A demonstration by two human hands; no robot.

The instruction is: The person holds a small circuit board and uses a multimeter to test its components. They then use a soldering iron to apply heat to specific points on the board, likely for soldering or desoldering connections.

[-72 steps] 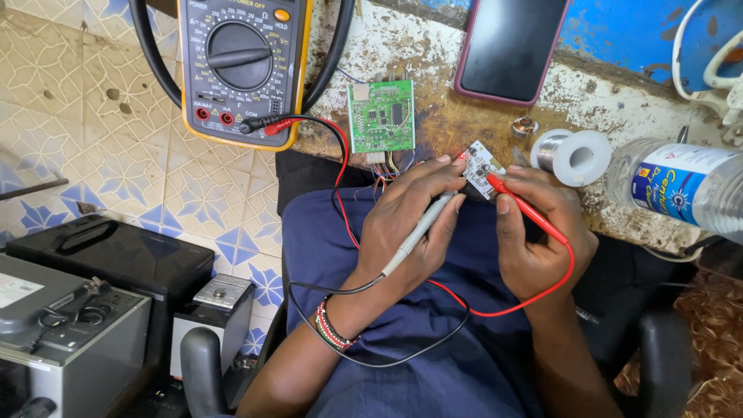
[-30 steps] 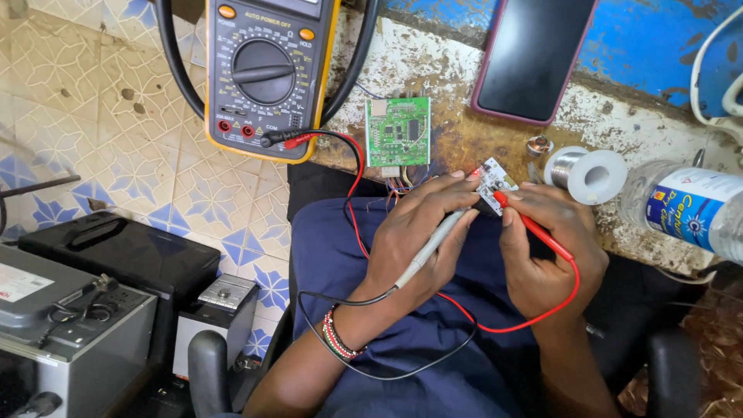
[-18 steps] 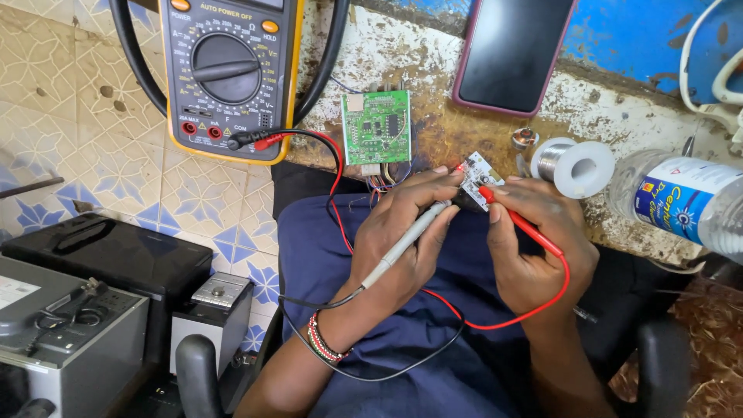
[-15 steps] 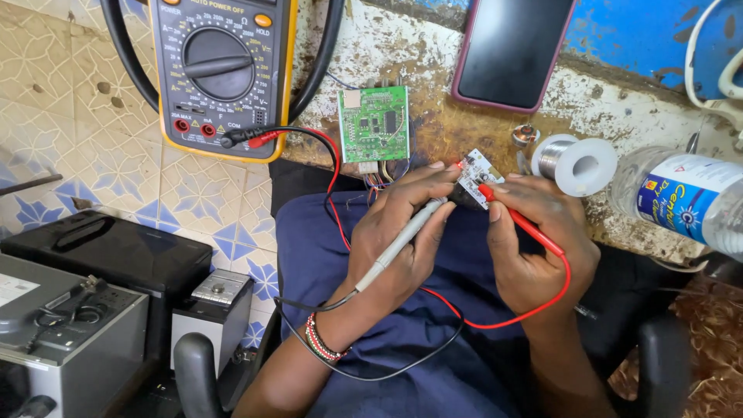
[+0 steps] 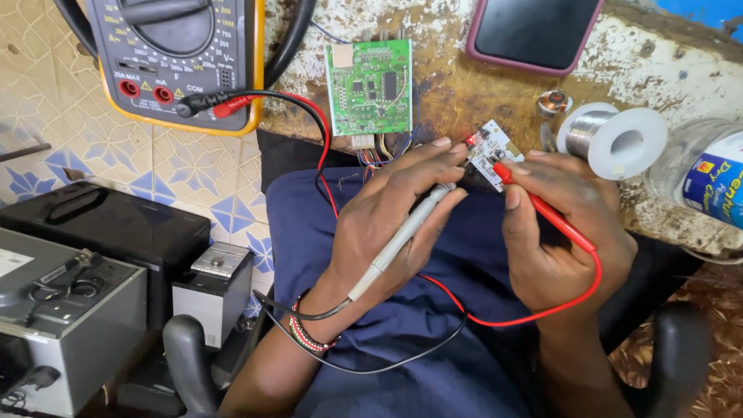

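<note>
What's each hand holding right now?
Left hand: closed on the grey probe.
Right hand: closed on the red probe, steadying the small white board.

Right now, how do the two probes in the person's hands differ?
The grey probe lies in the left hand and trails a black lead; the red probe lies in the right hand and trails a red lead. The grey slants up to the right, the red up to the left. Both tips meet the small white circuit board.

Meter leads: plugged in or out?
Plugged in. The black plug and red plug both sit in sockets at the bottom of the multimeter, their wires running down to the hands.
</note>
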